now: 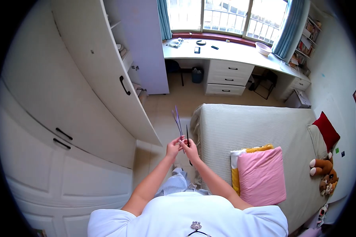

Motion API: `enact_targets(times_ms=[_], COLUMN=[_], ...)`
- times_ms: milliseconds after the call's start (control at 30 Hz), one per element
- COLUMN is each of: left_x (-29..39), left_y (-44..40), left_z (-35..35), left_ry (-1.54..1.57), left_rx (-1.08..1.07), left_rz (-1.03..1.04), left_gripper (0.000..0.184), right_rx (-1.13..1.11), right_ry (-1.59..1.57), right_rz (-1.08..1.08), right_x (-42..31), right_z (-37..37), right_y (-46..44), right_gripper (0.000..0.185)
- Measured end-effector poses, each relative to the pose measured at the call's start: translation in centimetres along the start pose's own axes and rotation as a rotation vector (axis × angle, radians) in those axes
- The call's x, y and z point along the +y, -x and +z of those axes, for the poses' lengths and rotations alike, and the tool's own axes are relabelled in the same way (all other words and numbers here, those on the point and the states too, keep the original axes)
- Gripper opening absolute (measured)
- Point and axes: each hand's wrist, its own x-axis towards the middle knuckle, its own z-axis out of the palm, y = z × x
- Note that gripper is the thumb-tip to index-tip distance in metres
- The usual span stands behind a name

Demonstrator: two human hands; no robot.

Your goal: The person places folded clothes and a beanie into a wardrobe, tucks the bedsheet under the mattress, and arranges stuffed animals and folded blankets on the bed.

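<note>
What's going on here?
A person stands between an open wardrobe door and a bed, hands together in front. The left hand pinches a thin purple item, with the right hand's fingertips close by; the right hand also seems to hold a thin black item. Both look like hangers, but are too small to be sure. A folded pink bundle lies on the bed.

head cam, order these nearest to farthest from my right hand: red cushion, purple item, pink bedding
From the right hand:
1. Purple item, right beside it
2. Pink bedding, to the right, on the bed
3. Red cushion, farther right
</note>
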Motion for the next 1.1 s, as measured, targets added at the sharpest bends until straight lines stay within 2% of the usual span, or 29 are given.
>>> enact_targets(times_ms=[133,167,267,300,400,433,533,667,700,800,900,1100], left_x=[1.5,3.1,6.3,7.4,11.4,13.3,15.9,17.8,18.6,19.1,19.9,25.8], left_y=[-8.4,-10.6,-17.1,-19.4,-24.9,-25.9,-30.5,-35.8,-36.6,-40.7,-45.3,-51.3], left_z=[-1.3,-1.6,-2.6,-3.2,-4.3,-4.3,-5.4,-7.2,-7.3,-8.4,-10.0,-11.4], left_ry=[0.038,0.054,0.072,0.094,0.111,0.106,0.131,0.102,0.088,0.155,0.191,0.124], left_rx=[-0.008,-0.014,0.058,0.025,0.025,0.047,0.115,0.173,0.218,0.346,0.489,0.709], left_rz=[0.005,0.01,0.031,0.065,0.083,0.058,0.083,0.148,0.146,0.245,0.363,0.453], left_gripper=[0.031,0.031,0.031,0.031,0.03,0.03,0.03,0.031,0.031,0.032,0.032,0.03], right_rx=[0.099,0.099,0.081,0.039,-0.214,-0.221,-0.317,-0.509,-0.509,-0.584,-0.698,-0.985], right_ry=[0.188,0.321,0.325,0.306,0.115,0.105,0.015,-0.049,-0.028,0.023,0.061,0.2], right_rz=[-0.122,-0.114,0.096,0.161,0.366,0.369,0.336,0.412,0.416,0.423,0.385,0.351], right_x=[3.0,3.8,-0.7,-2.0,-5.1,-5.7,-6.2,-5.5,-5.0,-5.8,-7.1,-9.7], right_z=[-0.1,-0.5,0.9,1.3,2.1,2.8,4.1,5.1,5.4,7.2,9.6,13.8], right_y=[-9.9,-12.7,-17.7,-19.7,-26.3,-28.3,-34.0,-41.8,-43.6,-49.1,-54.5,-65.7], right_gripper=[0.04,0.055,0.069,0.078,0.063,0.058,0.072,0.065,0.055,0.045,0.023,0.02])
